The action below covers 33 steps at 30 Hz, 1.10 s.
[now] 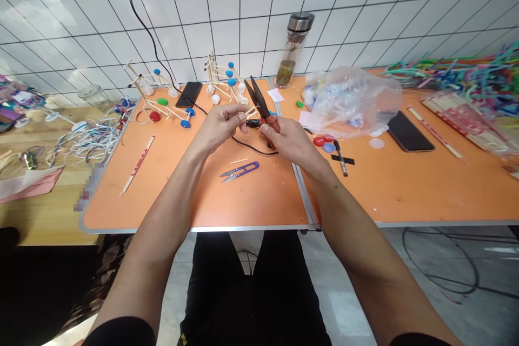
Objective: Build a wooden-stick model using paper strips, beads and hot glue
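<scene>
Orange folding table (pixel 259 200) with metal-edged panels joined at a seam, bearing wooden-stick models with coloured caps (pixel 160 111), two black smartphones (pixel 408 131), purple-handled thread snips (pixel 239 171), a clear plastic bag (pixel 352 102), a steel-capped glass tumbler (pixel 292 51), and tangled coloured pipe cleaners (pixel 458 78).
</scene>
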Motion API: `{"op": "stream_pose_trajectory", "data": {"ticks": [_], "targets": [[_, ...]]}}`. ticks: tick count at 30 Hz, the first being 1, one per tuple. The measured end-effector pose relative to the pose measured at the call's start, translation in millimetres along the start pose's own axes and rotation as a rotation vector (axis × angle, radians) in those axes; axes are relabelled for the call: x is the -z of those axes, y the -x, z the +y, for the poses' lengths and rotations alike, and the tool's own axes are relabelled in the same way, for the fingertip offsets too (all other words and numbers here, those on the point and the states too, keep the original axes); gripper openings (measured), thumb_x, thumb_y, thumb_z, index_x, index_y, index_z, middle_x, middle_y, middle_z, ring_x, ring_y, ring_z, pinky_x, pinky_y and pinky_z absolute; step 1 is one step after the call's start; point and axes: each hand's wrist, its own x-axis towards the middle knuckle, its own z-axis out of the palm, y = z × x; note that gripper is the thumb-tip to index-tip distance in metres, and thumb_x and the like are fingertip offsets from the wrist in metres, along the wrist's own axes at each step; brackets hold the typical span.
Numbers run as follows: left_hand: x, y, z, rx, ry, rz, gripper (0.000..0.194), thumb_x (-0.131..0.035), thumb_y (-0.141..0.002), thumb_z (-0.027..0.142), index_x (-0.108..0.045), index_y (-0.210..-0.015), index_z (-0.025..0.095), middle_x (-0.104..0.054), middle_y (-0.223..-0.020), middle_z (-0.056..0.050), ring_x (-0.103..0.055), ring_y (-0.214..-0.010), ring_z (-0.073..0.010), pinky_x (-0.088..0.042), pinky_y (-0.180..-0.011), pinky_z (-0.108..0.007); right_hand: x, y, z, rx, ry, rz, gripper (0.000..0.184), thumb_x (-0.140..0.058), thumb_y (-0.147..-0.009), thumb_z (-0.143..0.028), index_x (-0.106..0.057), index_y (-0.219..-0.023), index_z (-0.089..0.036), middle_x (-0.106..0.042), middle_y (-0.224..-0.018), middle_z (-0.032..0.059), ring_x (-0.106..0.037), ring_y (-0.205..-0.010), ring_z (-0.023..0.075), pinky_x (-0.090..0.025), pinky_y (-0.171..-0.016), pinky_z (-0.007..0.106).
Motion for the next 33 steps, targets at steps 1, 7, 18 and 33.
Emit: {"op": "stream_pose_trajectory", "data": {"ticks": [1,7,18,33], "targets": [[-0.1,0,-1,-0.011,-0.004,0.002,0.022,-0.089,-0.096,0.042,-0.089,-0.103,0.022,-0.074,-0.073,-0.002,-0.037,-0.053,-0.0099,-0.025,-0.053,-0.028,0,0,0,0.005,0.020,0.000,0.029,-0.059,-0.113,-0.047,-0.075,-0.108,-0.023,-0.086,-0.103,0.0110,-0.078,-0.093,0.0311,-0.055,-0.085,0.042],[-3.6,2,2,0.005,-0.058,0.045,0.020,-0.090,-0.100,0.042,-0.089,-0.103,0.022,-0.074,-0.073,-0.003,-0.043,-0.056,-0.0115,-0.027,-0.055,-0.028,0,-1,4,0.044,0.117,0.007,0.027,-0.059,-0.116,-0.045,-0.078,-0.116,-0.025,-0.085,-0.100,0.0100,-0.078,-0.093,0.0335,-0.053,-0.086,0.043],[-11.1,5,11,-0.016,-0.150,0.106,0.007,-0.086,-0.101,0.023,-0.086,-0.095,0.020,-0.073,-0.068,0.000,-0.060,-0.067,-0.0134,-0.039,-0.064,-0.025,-2,-2,6,0.096,0.180,0.029,0.024,-0.057,-0.115,-0.041,-0.072,-0.106,-0.025,-0.083,-0.103,0.0109,-0.076,-0.097,0.0338,-0.049,-0.086,0.042],[19.4,-4,11,0.059,0.156,0.342,0.025,-0.090,-0.101,0.040,-0.085,-0.121,0.027,-0.068,-0.070,0.003,-0.035,-0.047,-0.0086,-0.023,-0.045,-0.026,27,-5,2,-0.012,0.243,-0.072,0.022,-0.077,-0.105,-0.042,-0.071,-0.091,-0.025,-0.068,-0.080,0.0015,-0.064,-0.081,0.0249,-0.040,-0.076,0.036]]}}
